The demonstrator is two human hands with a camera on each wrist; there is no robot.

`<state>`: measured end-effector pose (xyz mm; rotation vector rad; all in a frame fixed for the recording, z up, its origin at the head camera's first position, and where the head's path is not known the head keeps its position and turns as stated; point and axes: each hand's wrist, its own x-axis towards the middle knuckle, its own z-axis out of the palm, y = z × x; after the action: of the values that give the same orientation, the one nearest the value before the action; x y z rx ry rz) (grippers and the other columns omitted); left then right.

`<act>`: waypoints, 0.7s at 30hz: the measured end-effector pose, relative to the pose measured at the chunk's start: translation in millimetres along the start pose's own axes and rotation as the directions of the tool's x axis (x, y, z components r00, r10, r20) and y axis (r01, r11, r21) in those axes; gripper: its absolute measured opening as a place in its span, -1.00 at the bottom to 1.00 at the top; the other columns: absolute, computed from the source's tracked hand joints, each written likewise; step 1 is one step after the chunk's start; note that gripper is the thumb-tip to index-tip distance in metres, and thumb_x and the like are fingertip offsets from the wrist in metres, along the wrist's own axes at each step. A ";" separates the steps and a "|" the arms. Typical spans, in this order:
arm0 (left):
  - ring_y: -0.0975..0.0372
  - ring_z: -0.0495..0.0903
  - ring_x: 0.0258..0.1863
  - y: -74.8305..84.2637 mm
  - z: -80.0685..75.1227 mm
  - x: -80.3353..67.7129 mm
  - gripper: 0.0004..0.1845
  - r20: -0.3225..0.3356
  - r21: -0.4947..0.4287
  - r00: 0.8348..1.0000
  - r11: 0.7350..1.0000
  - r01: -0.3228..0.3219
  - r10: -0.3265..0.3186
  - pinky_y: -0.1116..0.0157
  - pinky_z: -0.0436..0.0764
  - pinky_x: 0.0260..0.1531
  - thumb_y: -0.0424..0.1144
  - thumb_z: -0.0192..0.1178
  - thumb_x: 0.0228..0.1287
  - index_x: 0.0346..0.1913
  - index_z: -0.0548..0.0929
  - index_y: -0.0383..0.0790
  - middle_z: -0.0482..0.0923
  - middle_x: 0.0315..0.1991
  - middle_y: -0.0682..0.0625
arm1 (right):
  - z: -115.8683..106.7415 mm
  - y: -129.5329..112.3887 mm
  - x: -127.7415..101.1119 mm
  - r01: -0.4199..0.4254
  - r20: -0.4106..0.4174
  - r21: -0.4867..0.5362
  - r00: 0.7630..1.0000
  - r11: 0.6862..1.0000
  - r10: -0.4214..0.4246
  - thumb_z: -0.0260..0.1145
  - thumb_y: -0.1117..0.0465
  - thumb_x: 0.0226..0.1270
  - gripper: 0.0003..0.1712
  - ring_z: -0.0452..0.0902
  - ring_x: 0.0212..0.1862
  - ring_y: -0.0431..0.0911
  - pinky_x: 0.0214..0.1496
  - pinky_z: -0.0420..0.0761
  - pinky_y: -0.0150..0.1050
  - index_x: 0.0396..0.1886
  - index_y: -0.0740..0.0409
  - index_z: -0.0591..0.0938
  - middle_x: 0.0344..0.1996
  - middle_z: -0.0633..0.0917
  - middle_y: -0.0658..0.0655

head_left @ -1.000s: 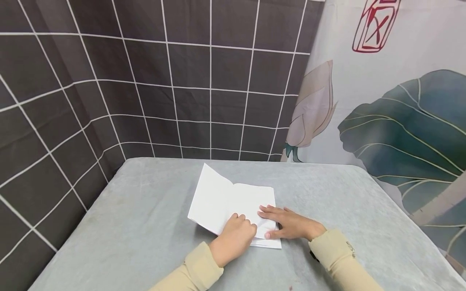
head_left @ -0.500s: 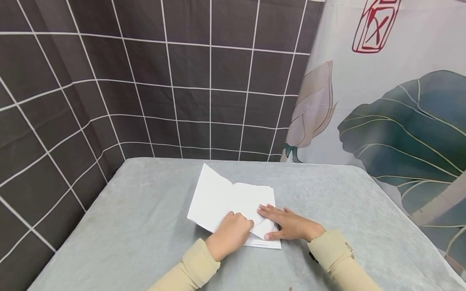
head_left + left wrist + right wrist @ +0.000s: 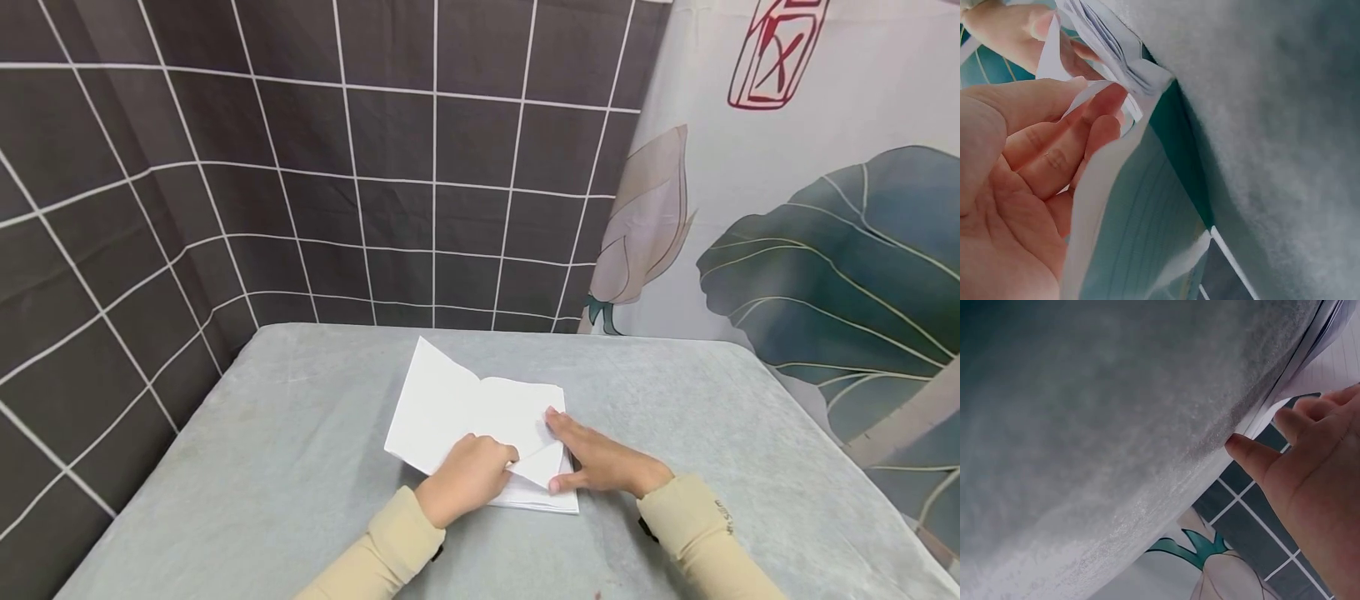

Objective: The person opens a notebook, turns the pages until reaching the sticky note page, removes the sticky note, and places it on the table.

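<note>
Folding a near corner of the paper stack (image 3: 480,417) at the counter's (image 3: 300,467) middle, the left hand (image 3: 465,479) pinches the raised flap while the right hand (image 3: 600,462) lies flat beside it; crease unfinished.

Both forearms are seen entering from the near edge, clad in beige sleeves and angled toward each other. The left hand (image 3: 467,477) is held knuckles up at about 7 o'clock of the scene's centre, its fingers curled under and pinched against the thumb; in the left wrist view the fingers (image 3: 1079,140) are bent inward toward the palm. The right hand (image 3: 600,461) is laid flat at about 5 o'clock, palm down, fingers straight and pointed toward 10 o'clock, the thumb (image 3: 1254,455) spread apart.
</note>
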<state>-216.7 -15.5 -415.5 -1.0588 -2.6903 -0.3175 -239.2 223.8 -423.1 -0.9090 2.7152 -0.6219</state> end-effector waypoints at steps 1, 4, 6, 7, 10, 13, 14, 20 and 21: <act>0.35 0.57 -0.54 -0.8 -0.5 0.1 -0.89 0.002 -0.015 1.000 1.000 0.005 -0.005 0.34 0.46 -0.47 -0.31 0.31 0.10 -0.30 0.76 -0.09 0.72 -0.45 0.12 | -0.2 -0.1 0.1 -0.001 -0.010 0.003 1.000 1.000 0.002 0.36 -0.23 0.05 0.26 -0.03 0.46 0.36 0.36 0.10 0.25 0.43 0.54 0.00 0.44 0.04 0.50; 0.40 0.47 -0.61 -3.7 -0.4 0.5 -0.87 0.001 -0.058 1.000 0.998 0.025 -0.025 0.37 0.43 -0.49 -0.33 0.29 0.10 -0.27 0.76 -0.11 0.68 -0.53 0.14 | -0.8 -0.6 -0.1 -0.037 -0.019 0.044 0.999 0.998 0.038 0.39 -0.22 0.02 0.33 -0.08 0.47 0.36 0.38 0.06 0.23 0.41 0.61 -0.07 0.44 -0.03 0.55; 0.42 0.39 -0.65 -5.2 -1.2 0.6 -0.86 -0.001 -0.091 0.999 0.995 0.038 -0.038 0.40 0.41 -0.53 -0.34 0.28 0.09 -0.26 0.75 -0.12 0.63 -0.59 0.15 | -1.3 -0.5 -0.1 -0.049 -0.022 0.056 0.999 0.997 0.050 0.40 -0.22 0.01 0.35 -0.11 0.47 0.38 0.39 0.05 0.23 0.40 0.64 -0.09 0.43 -0.05 0.58; 0.42 0.38 -0.65 -6.1 -1.5 0.5 -0.85 0.004 -0.105 0.999 0.993 0.044 -0.044 0.41 0.40 -0.54 -0.35 0.27 0.10 -0.26 0.75 -0.13 0.62 -0.59 0.15 | -1.7 -0.7 -0.1 -0.049 -0.026 0.049 0.998 0.998 0.050 0.40 -0.22 0.01 0.35 -0.09 0.46 0.39 0.37 0.06 0.25 0.39 0.65 -0.08 0.42 -0.05 0.59; 0.42 0.39 -0.64 -8.0 -2.6 0.3 -0.84 0.015 -0.144 0.998 0.987 0.069 -0.068 0.42 0.40 -0.54 -0.35 0.26 0.10 -0.23 0.74 -0.14 0.61 -0.59 0.15 | -2.6 -1.3 -0.2 -0.083 -0.022 0.037 0.996 0.996 0.084 0.39 -0.23 0.03 0.34 -0.08 0.45 0.40 0.35 0.04 0.33 0.39 0.64 -0.07 0.42 -0.04 0.58; 0.43 0.33 -0.67 -9.8 -1.8 0.4 -0.87 0.028 -0.164 0.996 0.982 0.091 -0.088 0.44 0.34 -0.56 -0.33 0.25 0.13 -0.26 0.73 -0.14 0.54 -0.64 0.18 | -3.5 -1.6 -0.3 -0.122 -0.014 0.023 0.992 0.992 0.123 0.38 -0.24 0.05 0.32 -0.06 0.46 0.39 0.33 0.01 0.39 0.40 0.61 -0.05 0.44 -0.02 0.55; 0.44 0.28 -0.69 -10.3 -1.5 0.4 -0.88 0.027 -0.171 0.995 0.981 0.096 -0.093 0.45 0.31 -0.58 -0.33 0.24 0.13 -0.26 0.72 -0.15 0.49 -0.67 0.19 | -3.6 -1.3 -0.2 -0.138 -0.008 0.026 0.990 0.990 0.138 0.38 -0.24 0.06 0.31 -0.07 0.46 0.37 0.33 -0.01 0.39 0.41 0.59 -0.06 0.44 -0.03 0.53; 0.43 0.20 -0.71 -13.6 -2.0 1.2 -0.88 0.035 -0.220 0.991 0.967 0.131 -0.127 0.47 0.21 -0.65 -0.31 0.22 0.15 -0.25 0.71 -0.16 0.39 -0.70 0.19 | -4.5 -0.7 0.0 -0.164 0.008 0.012 0.986 0.986 0.164 0.37 -0.24 0.08 0.29 -0.07 0.48 0.34 0.36 -0.02 0.36 0.43 0.56 -0.05 0.45 -0.01 0.50; 0.43 0.23 -0.69 -14.5 -1.9 1.6 -0.87 0.038 -0.231 0.990 0.963 0.140 -0.135 0.47 0.24 -0.65 -0.30 0.22 0.15 -0.24 0.71 -0.16 0.44 -0.68 0.18 | -4.4 -0.7 0.2 -0.165 0.009 0.011 0.986 0.986 0.165 0.37 -0.25 0.07 0.29 -0.07 0.47 0.34 0.36 -0.02 0.36 0.43 0.56 -0.05 0.45 0.00 0.50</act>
<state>-227.5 -25.4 -414.9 -0.9384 -2.8042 -0.6659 -240.4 224.6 -418.8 -0.6731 2.7404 -0.5986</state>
